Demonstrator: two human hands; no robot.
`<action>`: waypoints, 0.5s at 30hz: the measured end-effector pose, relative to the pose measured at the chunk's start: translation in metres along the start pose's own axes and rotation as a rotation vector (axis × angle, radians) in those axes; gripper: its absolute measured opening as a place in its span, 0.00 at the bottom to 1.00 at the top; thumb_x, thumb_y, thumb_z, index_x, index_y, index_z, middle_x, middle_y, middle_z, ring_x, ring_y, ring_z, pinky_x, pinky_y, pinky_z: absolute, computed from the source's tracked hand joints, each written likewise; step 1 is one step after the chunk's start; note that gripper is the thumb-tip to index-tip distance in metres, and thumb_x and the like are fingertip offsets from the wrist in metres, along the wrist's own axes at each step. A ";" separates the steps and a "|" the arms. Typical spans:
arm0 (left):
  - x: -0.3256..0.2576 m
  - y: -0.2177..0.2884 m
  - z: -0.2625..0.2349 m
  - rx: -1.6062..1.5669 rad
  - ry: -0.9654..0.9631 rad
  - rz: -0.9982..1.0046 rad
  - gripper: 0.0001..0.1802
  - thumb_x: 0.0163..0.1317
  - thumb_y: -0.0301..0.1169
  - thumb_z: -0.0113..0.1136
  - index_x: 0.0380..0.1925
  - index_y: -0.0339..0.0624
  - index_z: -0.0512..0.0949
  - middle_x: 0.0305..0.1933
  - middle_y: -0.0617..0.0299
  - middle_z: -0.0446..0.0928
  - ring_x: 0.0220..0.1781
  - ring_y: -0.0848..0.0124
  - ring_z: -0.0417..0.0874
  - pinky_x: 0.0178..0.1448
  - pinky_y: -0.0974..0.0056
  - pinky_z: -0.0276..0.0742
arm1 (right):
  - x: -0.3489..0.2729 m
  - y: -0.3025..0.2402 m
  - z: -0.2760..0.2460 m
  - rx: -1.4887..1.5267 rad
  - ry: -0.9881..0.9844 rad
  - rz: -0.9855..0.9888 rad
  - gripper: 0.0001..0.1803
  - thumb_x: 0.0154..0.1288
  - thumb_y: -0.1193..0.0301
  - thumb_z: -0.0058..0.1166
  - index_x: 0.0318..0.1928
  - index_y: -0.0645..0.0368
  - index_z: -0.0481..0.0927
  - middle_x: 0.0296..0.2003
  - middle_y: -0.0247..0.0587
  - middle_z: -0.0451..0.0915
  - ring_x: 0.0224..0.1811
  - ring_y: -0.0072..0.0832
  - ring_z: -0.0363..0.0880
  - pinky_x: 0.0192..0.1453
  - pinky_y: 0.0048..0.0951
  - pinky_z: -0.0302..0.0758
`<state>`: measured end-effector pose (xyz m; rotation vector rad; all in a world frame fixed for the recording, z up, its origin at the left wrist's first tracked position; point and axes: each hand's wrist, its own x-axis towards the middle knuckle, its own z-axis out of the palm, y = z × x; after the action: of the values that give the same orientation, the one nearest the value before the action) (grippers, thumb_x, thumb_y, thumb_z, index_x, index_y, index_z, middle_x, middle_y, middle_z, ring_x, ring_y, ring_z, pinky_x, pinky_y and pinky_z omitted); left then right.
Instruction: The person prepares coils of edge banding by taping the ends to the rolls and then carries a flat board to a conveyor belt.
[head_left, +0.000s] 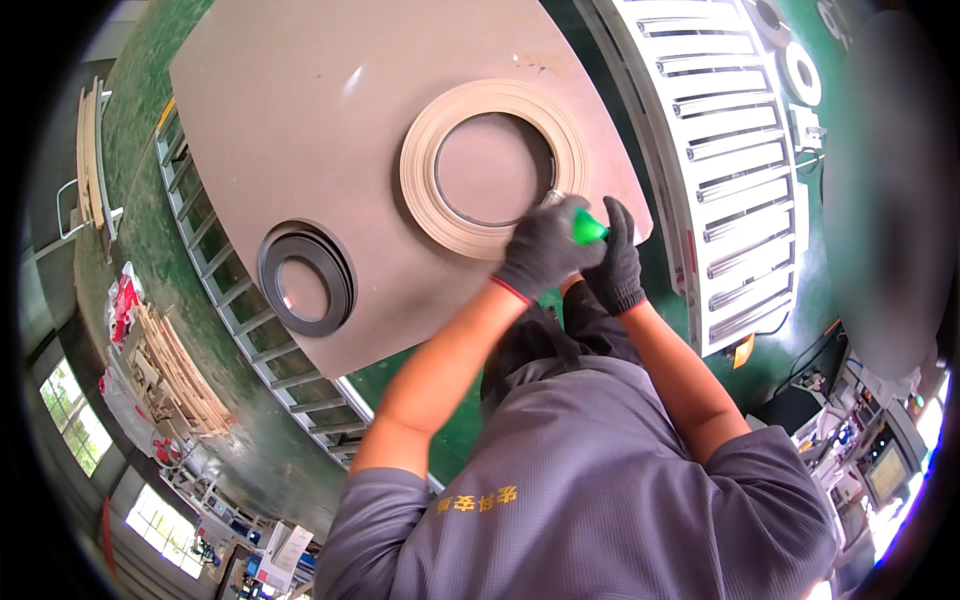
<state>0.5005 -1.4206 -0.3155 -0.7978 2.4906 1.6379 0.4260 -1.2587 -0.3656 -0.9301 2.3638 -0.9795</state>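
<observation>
My left hand (540,250) in a dark grey glove is closed around a small green-handled tool (588,228). Its metal tip (553,198) touches the lower right edge of a large beige coil of edge strip (425,165). My right hand (618,265), also gloved, presses against the green end of the same tool from the right. The coil lies flat on a big grey board (300,120). A smaller dark grey coil (305,278) lies on the board to the lower left, away from both hands.
The board rests on a roller conveyor (290,370). A white roller conveyor (730,200) runs along the right, with more coils (800,72) beyond it. Wooden strips (180,375) are stacked at the left on the green floor (150,230). A machine with a control panel (885,470) stands lower right.
</observation>
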 end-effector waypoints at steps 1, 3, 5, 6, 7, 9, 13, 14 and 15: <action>-0.002 0.005 0.023 0.065 0.060 -0.027 0.30 0.52 0.41 0.72 0.54 0.40 0.77 0.46 0.44 0.82 0.46 0.49 0.85 0.50 0.51 0.81 | 0.001 -0.005 -0.004 0.014 0.035 -0.115 0.48 0.53 0.70 0.68 0.73 0.59 0.58 0.68 0.59 0.64 0.56 0.54 0.80 0.55 0.44 0.80; -0.004 0.012 0.042 0.049 0.180 -0.043 0.31 0.50 0.38 0.72 0.55 0.40 0.75 0.49 0.45 0.81 0.49 0.48 0.84 0.52 0.49 0.80 | 0.001 0.004 -0.008 -0.072 0.112 -0.175 0.50 0.51 0.71 0.69 0.73 0.58 0.58 0.67 0.59 0.66 0.62 0.56 0.76 0.60 0.43 0.78; -0.004 0.010 0.058 0.080 0.266 -0.037 0.32 0.50 0.35 0.71 0.56 0.39 0.74 0.51 0.46 0.80 0.52 0.47 0.82 0.55 0.48 0.79 | -0.003 0.007 -0.018 -0.023 0.061 -0.096 0.50 0.50 0.72 0.69 0.73 0.57 0.58 0.66 0.59 0.67 0.62 0.56 0.75 0.62 0.44 0.77; -0.006 0.004 0.066 0.121 0.292 -0.026 0.32 0.50 0.34 0.70 0.56 0.38 0.73 0.52 0.46 0.79 0.53 0.47 0.81 0.56 0.47 0.78 | -0.001 -0.001 -0.022 -0.051 0.101 -0.166 0.45 0.49 0.74 0.69 0.69 0.57 0.65 0.64 0.58 0.69 0.60 0.56 0.76 0.60 0.44 0.78; -0.009 -0.004 0.072 0.161 0.319 -0.014 0.32 0.50 0.32 0.70 0.57 0.38 0.73 0.52 0.46 0.78 0.55 0.46 0.80 0.57 0.47 0.77 | -0.003 -0.005 -0.022 -0.035 0.044 -0.133 0.42 0.49 0.74 0.69 0.67 0.58 0.66 0.63 0.58 0.69 0.60 0.56 0.76 0.60 0.45 0.78; -0.008 -0.005 0.070 0.116 0.286 0.022 0.35 0.50 0.31 0.68 0.61 0.37 0.70 0.54 0.45 0.76 0.57 0.45 0.77 0.60 0.47 0.75 | -0.002 -0.006 -0.026 -0.015 -0.053 -0.069 0.38 0.49 0.75 0.68 0.63 0.59 0.70 0.62 0.57 0.70 0.59 0.56 0.76 0.60 0.45 0.78; -0.020 -0.005 0.036 -0.211 0.104 -0.087 0.35 0.54 0.38 0.71 0.61 0.35 0.72 0.55 0.42 0.77 0.57 0.46 0.80 0.61 0.49 0.77 | -0.007 -0.012 -0.012 0.554 -0.013 0.167 0.26 0.61 0.78 0.61 0.60 0.60 0.71 0.58 0.49 0.76 0.61 0.41 0.77 0.66 0.36 0.73; -0.024 -0.003 0.034 -0.174 0.161 -0.040 0.33 0.56 0.36 0.69 0.60 0.34 0.72 0.55 0.43 0.77 0.56 0.47 0.80 0.60 0.49 0.78 | -0.007 -0.016 -0.016 0.751 -0.078 0.258 0.28 0.62 0.77 0.62 0.62 0.59 0.70 0.57 0.47 0.76 0.60 0.39 0.77 0.66 0.37 0.74; -0.027 -0.003 0.033 -0.137 0.217 0.008 0.30 0.58 0.34 0.67 0.60 0.33 0.73 0.55 0.43 0.78 0.56 0.47 0.81 0.59 0.50 0.78 | -0.005 -0.020 -0.021 0.948 -0.145 0.349 0.29 0.62 0.76 0.64 0.64 0.59 0.69 0.56 0.45 0.76 0.60 0.38 0.76 0.65 0.37 0.75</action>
<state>0.5179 -1.3822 -0.3241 -1.0338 2.5430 1.8327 0.4256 -1.2563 -0.3362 -0.1973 1.5395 -1.5676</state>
